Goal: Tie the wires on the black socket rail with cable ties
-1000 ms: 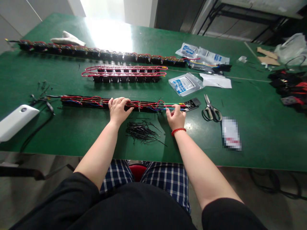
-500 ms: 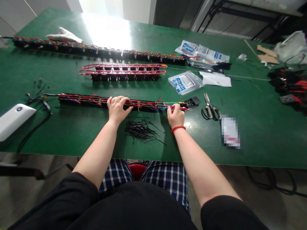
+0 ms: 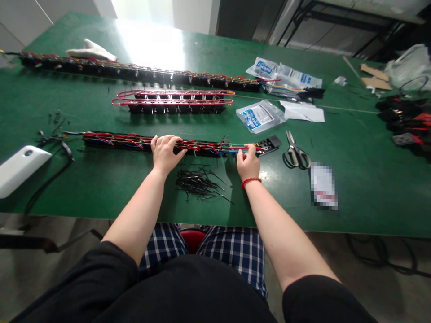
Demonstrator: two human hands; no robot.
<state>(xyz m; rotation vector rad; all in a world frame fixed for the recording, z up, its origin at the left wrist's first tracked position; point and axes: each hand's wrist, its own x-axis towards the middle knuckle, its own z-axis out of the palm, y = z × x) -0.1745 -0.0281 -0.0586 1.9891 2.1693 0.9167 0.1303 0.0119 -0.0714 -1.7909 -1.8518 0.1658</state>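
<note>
A long black strip with red, yellow and blue wires (image 3: 117,141) lies across the near part of the green table. My left hand (image 3: 165,152) rests over its middle, fingers on the far side and thumb on the near side, wrapped round it. At its right end, my right hand (image 3: 248,162) pinches the loose coloured wires (image 3: 235,147) between thumb and fingers. Just beyond those fingers is a black connector plate (image 3: 270,144). A pile of black cable ties (image 3: 198,183) lies on the table between my forearms.
Scissors (image 3: 295,154) lie right of the connector plate, with a small packet (image 3: 323,185) nearer. Behind are a shorter wired block (image 3: 175,102), a longer strip (image 3: 134,72) and plastic bags (image 3: 259,116). A white device (image 3: 23,170) sits at the left.
My right hand has shifted slightly to the right along the wires, and the red wire ends have changed position. My left hand has stayed in place on the strip.
</note>
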